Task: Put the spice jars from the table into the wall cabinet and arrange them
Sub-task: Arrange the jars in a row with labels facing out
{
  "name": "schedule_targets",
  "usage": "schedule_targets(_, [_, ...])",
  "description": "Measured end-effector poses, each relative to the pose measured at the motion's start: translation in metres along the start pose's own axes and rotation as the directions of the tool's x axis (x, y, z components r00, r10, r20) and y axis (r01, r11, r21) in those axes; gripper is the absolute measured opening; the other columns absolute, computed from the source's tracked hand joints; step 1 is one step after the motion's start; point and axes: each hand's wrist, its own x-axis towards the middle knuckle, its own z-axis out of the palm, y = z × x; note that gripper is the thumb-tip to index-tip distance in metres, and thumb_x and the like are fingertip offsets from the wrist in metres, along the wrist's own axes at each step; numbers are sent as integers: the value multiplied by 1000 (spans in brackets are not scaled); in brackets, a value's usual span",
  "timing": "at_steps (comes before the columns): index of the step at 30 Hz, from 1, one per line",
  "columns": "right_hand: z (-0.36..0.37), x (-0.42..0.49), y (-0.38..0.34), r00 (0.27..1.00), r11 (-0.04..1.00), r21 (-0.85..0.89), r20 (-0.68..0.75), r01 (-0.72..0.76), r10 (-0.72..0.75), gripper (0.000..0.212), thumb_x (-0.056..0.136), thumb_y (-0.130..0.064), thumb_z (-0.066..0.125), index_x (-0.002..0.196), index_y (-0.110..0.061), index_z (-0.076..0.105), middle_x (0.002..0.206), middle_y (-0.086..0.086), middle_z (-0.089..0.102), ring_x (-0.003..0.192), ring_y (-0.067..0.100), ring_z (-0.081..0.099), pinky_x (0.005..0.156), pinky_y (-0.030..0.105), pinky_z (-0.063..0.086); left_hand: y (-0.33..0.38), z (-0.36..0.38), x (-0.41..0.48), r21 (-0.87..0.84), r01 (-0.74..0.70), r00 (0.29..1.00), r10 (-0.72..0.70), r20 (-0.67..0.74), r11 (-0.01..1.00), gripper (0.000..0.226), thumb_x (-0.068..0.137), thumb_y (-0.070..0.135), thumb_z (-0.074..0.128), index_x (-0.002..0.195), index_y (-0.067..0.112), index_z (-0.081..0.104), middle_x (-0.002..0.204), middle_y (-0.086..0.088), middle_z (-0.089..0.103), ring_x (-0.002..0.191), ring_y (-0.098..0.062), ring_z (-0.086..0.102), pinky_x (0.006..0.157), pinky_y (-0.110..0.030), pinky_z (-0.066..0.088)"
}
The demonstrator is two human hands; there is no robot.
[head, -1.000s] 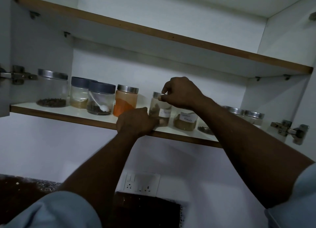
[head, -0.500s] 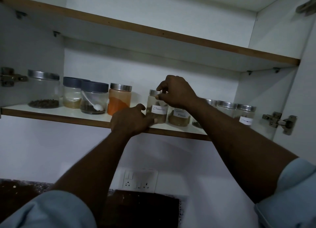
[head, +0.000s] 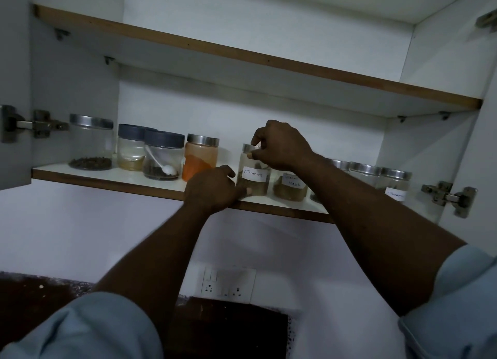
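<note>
White wall cabinet, doors open, seen from below. Its lower shelf (head: 107, 171), white on top with a brown edge, carries the stock.

Item in hand: cinnamon jar (head: 254, 177), clear, round, steel lid, white handwritten label facing me. It stands upright near the shelf's front edge, about midway along. Right hand (head: 282, 146) pinches the lid from above, fingers curled round its rim. Left hand (head: 212, 189) holds the jar low on its left side, thumb and a fingertip against it.

Neighbours:
- Garam masala jar (head: 290, 187), clear with brown powder, just beside on the right.
- Orange powder jar (head: 200, 161), steel-lidded, to the left across a gap.
- Two blue-lidded jars (head: 161, 159) and one large steel-lidded jar (head: 91, 143), further left.
- Row of steel-lidded jars (head: 395, 183), far right, partly hidden by the right forearm.

Step, as I judge it: arranging, with the label squared to the front. The next move calls for both hands letting go without tipping the jar. After that, either close the gap or fetch more from the table, which is out of view.
</note>
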Motion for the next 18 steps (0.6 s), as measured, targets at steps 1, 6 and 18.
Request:
schedule_targets(1, [-2, 0, -1, 1000, 1000, -22, 8, 2, -2, 42, 82, -56, 73, 113, -28, 72, 111, -2, 66, 104, 20, 62, 89, 41, 52, -3, -5, -1, -54, 14, 1000, -15, -18, 998, 51, 81, 62, 71, 113, 23, 68, 101, 4, 75, 91, -14, 66, 81, -34, 55])
schedule_targets(6, [-11, 6, -17, 996, 1000, 10, -84, 26, -25, 58, 82, -62, 67, 128, -27, 60, 116, -4, 68, 106, 19, 63, 91, 41, 51, -50, -44, -6, -86, 117, 979, -130, -157, 989, 30, 85, 50, 71, 79, 22, 67, 71, 4, 67, 72, -16, 65, 68, -29, 51])
schedule_targets(18, [26, 50, -109, 943, 985, 34, 288, 168, -170, 60, 87, -21, 59, 145, -15, 45, 133, 12, 59, 118, 30, 57, 93, 41, 50, -79, -40, -3, 80, 100, 958, -74, -277, 992, 67, 72, 63, 77, 118, 19, 58, 82, 1, 74, 82, -18, 70, 78, -34, 55])
